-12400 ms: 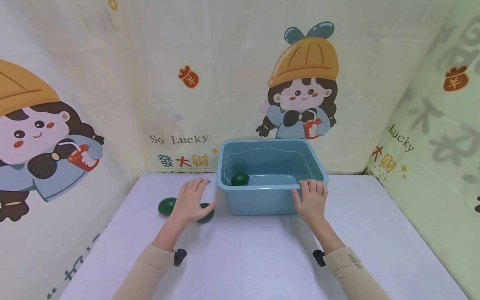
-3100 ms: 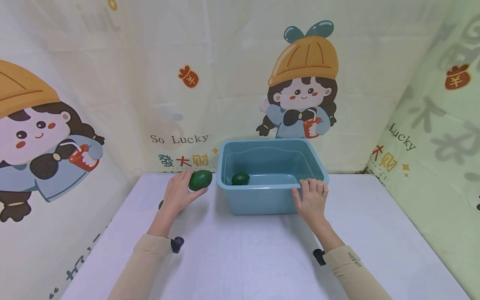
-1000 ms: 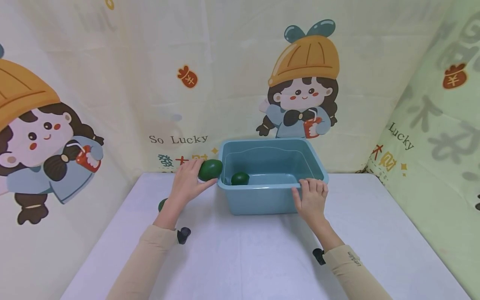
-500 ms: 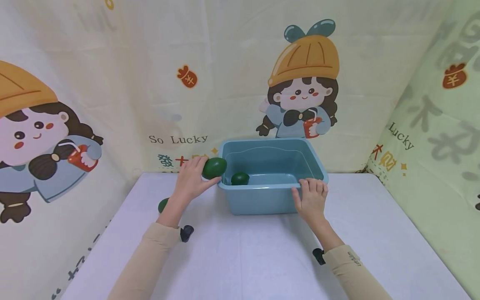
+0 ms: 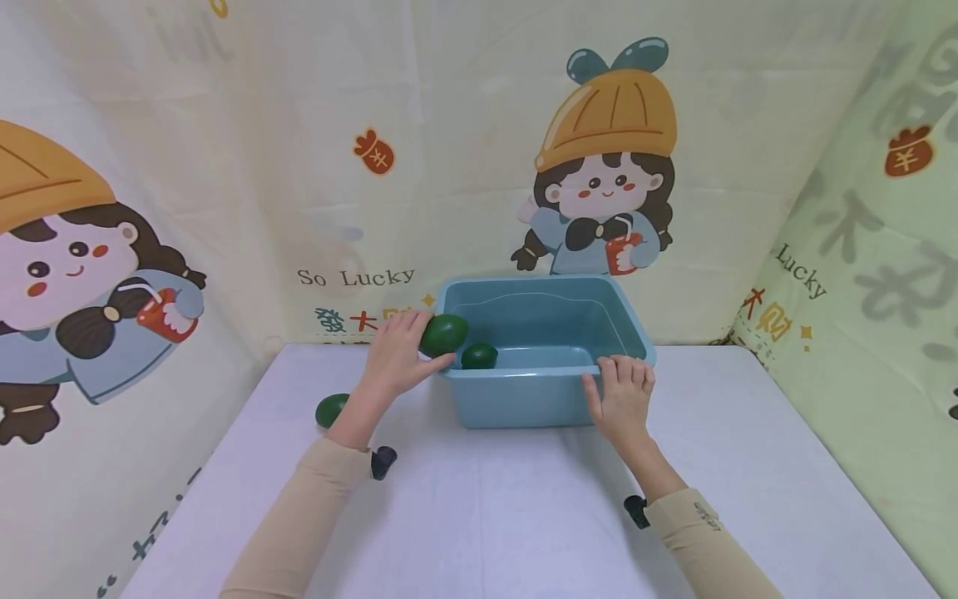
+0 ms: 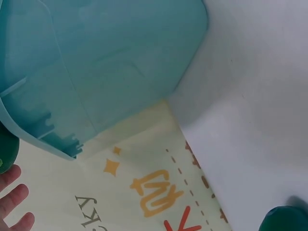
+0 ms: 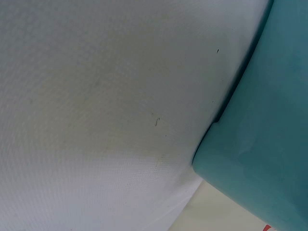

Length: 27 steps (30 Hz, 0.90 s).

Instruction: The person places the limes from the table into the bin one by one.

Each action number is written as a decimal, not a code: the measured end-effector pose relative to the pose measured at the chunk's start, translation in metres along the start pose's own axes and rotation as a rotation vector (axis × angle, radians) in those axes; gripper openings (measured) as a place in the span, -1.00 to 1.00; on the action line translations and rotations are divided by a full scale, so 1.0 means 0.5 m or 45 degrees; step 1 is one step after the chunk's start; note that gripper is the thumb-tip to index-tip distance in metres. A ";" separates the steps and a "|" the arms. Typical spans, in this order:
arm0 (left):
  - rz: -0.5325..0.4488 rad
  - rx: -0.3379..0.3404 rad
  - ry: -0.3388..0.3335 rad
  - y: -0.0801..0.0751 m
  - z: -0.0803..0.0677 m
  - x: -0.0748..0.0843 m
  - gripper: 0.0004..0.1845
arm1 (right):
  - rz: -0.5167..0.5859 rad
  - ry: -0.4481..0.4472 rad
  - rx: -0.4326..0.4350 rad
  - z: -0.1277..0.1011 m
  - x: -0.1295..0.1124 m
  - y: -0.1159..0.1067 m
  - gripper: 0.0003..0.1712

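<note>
In the head view my left hand grips a smooth, dark green egg-shaped fruit between thumb and fingers, at the left rim of a blue plastic bin. The left wrist view catches part of that held fruit, with fingertips below it near the bin's edge. My right hand holds the bin's front rim near its right corner, fingers over the edge and thumb outside. A similar fruit lies inside the bin at the left. Another one rests on the table, partly behind my left forearm.
The bin stands on a white-covered table, close to its back edge. A printed cloth hangs behind and along both sides. Small black devices sit at the left wrist and the right wrist.
My left hand picked a fruit up from the table and has carried it rightward to the bin's left rim. The right hand has stayed on the front rim.
</note>
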<state>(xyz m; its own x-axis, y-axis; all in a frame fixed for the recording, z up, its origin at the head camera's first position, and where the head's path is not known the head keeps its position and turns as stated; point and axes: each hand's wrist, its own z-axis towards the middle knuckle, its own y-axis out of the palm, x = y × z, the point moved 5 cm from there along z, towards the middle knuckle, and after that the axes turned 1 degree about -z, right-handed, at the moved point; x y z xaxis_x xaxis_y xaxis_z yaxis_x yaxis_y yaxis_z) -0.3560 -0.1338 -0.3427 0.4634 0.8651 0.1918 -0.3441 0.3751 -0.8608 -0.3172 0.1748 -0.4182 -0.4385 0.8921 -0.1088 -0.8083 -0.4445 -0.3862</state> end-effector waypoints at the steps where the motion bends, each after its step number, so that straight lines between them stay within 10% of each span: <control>1: -0.001 -0.002 0.002 0.002 0.001 0.001 -0.20 | 0.002 0.001 0.001 0.000 0.000 0.000 -0.41; 27: 0.057 -0.003 0.102 0.021 0.019 0.038 -0.26 | -0.015 0.015 -0.018 -0.003 0.004 0.007 -0.39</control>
<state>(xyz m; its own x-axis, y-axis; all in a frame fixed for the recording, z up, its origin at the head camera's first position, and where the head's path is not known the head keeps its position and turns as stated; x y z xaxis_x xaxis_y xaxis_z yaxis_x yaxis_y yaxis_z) -0.3584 -0.1103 -0.3435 0.5114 0.8516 0.1153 -0.3637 0.3360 -0.8688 -0.3204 0.1753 -0.4210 -0.4242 0.8983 -0.1148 -0.8077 -0.4326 -0.4006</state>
